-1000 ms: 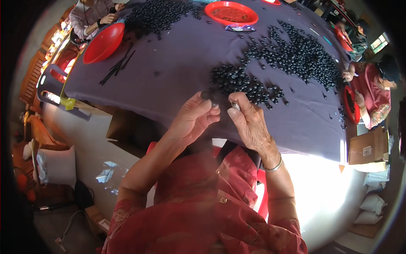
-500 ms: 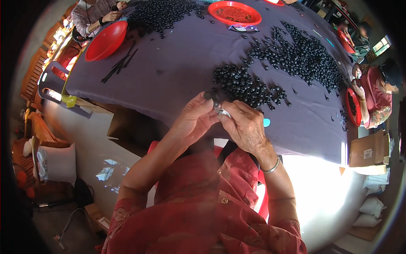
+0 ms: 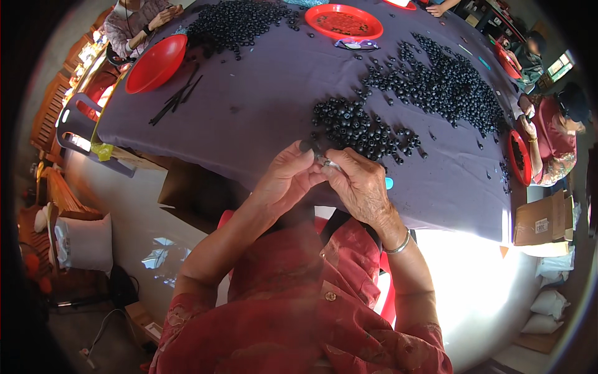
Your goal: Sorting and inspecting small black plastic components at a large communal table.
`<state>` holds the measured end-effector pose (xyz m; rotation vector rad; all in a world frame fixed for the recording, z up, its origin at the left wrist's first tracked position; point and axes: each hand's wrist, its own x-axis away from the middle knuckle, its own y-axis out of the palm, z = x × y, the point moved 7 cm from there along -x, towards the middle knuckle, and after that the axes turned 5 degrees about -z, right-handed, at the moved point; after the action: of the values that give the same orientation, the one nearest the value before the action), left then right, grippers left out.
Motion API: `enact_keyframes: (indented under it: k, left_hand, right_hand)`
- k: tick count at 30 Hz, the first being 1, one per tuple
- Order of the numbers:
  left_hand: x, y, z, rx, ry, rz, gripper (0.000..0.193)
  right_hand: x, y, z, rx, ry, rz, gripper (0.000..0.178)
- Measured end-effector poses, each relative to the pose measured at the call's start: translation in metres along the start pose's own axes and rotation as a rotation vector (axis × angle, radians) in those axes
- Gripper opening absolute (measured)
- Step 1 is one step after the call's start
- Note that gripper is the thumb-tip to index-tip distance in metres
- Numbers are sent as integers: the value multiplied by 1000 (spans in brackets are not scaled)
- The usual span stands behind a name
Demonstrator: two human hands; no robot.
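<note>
Over the near edge of the table my two hands meet, fingers pinched. My left hand [image 3: 285, 176] grips a small dark round piece, partly hidden by the fingers; a black cover [image 3: 304, 146] sits on its thumb tip. In my right hand [image 3: 360, 190] is a small silvery-white thing, pressed against the dark piece; its kind is too small to make out. Just beyond my hands lies a heap of small black bead-like round pieces [image 3: 350, 123]. A light-blue object [image 3: 389, 183] lies on the table beside my right hand, partly covered by it.
A purple-grey cloth covers the table [image 3: 249, 118]. A larger spread of black pieces [image 3: 445, 81] lies far right, another heap [image 3: 233, 28] far left. Red basins [image 3: 159, 63] and a red tray [image 3: 344, 22] stand around, near black strips [image 3: 177, 101]. Several people sit around the table.
My hands stay together at nearly the same spot, with small shifts of the fingers. At the far right, another person's hand has come further into view.
</note>
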<state>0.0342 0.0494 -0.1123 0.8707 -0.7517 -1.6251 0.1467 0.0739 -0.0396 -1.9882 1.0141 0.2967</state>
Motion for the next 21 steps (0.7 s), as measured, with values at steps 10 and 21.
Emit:
enact_keyframes:
  k: [10,21]
  left_hand:
    - [6,7,-35,-130,-127,76,2]
    - [1,-20,-16,-85,-131,134,8]
  right_hand:
    - [-3,6,37,-164,385,-69,21]
    - [3,8,23,-331,327,-152,11]
